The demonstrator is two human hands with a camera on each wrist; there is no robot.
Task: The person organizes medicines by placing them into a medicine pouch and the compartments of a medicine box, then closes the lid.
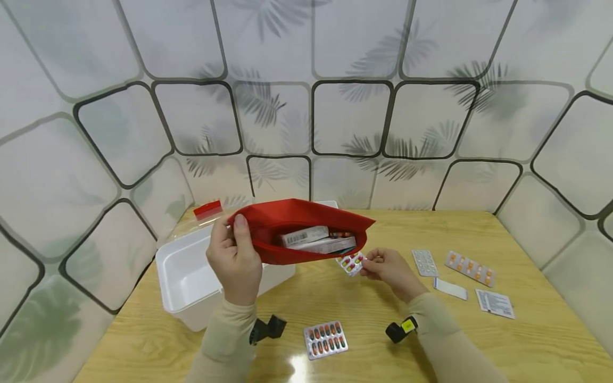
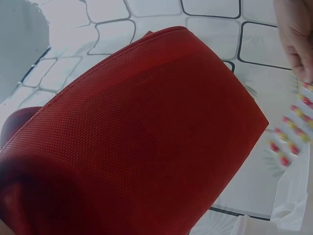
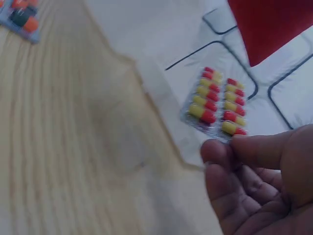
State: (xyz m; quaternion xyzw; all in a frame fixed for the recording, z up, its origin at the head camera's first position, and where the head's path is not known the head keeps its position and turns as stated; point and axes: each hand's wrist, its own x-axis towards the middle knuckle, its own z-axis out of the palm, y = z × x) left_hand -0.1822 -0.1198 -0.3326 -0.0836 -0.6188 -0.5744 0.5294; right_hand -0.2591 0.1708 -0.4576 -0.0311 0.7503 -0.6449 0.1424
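Note:
My left hand grips the left end of a red zippered pouch and holds it up, its mouth gaping toward me. Inside lie small white medicine boxes and part of a blister pack with red capsules. Between thumb and fingertips, my right hand pinches the edge of a blister pack of red-and-yellow capsules. In the head view that pack sits just below the pouch's right end, partly covered by it. The left wrist view is mostly filled by the pouch's red side.
Behind the pouch stands a white plastic bin, with a clear red-topped bag beyond it. A blister pack of orange-and-dark capsules lies in front. Rightward are white-tablet and orange-pill blister packs, a white strip and a printed sachet.

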